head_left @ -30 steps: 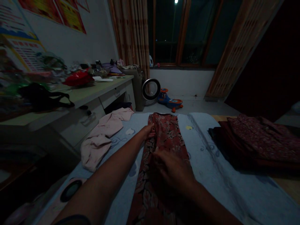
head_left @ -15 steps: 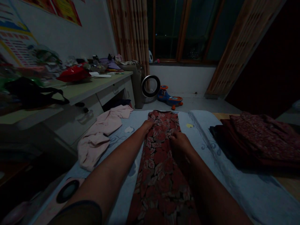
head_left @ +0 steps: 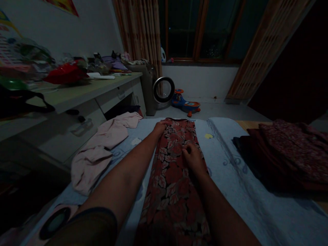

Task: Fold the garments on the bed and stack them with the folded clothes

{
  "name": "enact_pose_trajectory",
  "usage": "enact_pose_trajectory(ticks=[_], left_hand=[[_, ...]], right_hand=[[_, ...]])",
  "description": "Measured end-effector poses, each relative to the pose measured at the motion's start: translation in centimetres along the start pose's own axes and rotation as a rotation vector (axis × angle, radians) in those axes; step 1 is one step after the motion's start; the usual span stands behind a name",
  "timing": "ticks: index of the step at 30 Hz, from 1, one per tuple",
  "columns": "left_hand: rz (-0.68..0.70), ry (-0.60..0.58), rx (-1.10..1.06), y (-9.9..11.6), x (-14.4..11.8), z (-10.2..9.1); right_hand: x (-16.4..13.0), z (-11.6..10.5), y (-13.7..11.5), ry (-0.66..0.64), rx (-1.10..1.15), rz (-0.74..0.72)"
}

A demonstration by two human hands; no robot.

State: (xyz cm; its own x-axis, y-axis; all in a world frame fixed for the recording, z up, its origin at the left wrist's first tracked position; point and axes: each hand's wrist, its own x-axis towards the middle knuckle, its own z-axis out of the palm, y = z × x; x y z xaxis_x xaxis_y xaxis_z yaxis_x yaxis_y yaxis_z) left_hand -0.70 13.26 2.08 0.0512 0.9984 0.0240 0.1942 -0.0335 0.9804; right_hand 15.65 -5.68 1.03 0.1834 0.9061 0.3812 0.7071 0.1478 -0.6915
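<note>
A long reddish-brown garment with a leaf-and-flower print (head_left: 171, 167), perhaps trousers, lies folded into a narrow strip, with a dark line along its far end. My left hand (head_left: 160, 127) rests at its far left corner, fingers stretched over the cloth; its thumb is hard to see. Farther down, my right hand (head_left: 192, 157) lies on the right half of the strip. Its fingers are curled in with the thumb against them, and whether they pinch any cloth is hidden. Under the garment spreads a light blue bed cover (head_left: 220, 153).
To the left lies a crumpled pale pink garment (head_left: 112, 133). A pile of dark red folded clothes (head_left: 289, 153) sits on the right. Beyond the bed stand a washing machine with its round door (head_left: 164, 89) open and a blue-orange ride-on toy (head_left: 186, 103). A cluttered desk (head_left: 97, 89) lines the left wall.
My left hand has slid away from me along the garment's left edge to its far corner. My right hand has shifted slightly left and nearer. The view has turned a little right.
</note>
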Motion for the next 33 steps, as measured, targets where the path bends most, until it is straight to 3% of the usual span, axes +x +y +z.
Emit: enact_pose_trajectory(ticks=[3,9,14,18,21,24,28,33], left_hand=[[-0.022,0.003,0.064,-0.5,0.1,0.3],[0.035,-0.036,0.205,-0.3,-0.2,1.1],[0.142,-0.012,0.311,1.5,-1.0,1.2],[0.293,0.113,0.505,2.2,-3.6,1.0],[0.413,-0.092,0.646,1.5,-5.8,1.2],[0.424,-0.318,0.663,0.1,-6.7,1.4],[0.367,-0.348,0.681,-1.1,-5.1,1.1],[0.412,-0.367,0.894,-1.5,-1.7,1.0]], right_hand=[[-0.3,-0.7,-0.6,0.028,-0.040,0.104],[-0.8,-1.5,-1.7,-0.075,-0.380,0.251],[-0.8,-1.5,-1.6,-0.107,-0.501,0.156],[-1.2,-1.7,-2.2,-0.033,-0.431,-0.074],[-1.6,-1.3,-2.8,-0.118,-0.379,-0.237],[-1.8,-0.7,-2.8,-0.199,-0.379,-0.251],[-1.9,-0.1,-2.2,-0.261,-0.419,-0.197],[-2.3,0.4,-1.8,-0.258,-0.468,-0.170]])
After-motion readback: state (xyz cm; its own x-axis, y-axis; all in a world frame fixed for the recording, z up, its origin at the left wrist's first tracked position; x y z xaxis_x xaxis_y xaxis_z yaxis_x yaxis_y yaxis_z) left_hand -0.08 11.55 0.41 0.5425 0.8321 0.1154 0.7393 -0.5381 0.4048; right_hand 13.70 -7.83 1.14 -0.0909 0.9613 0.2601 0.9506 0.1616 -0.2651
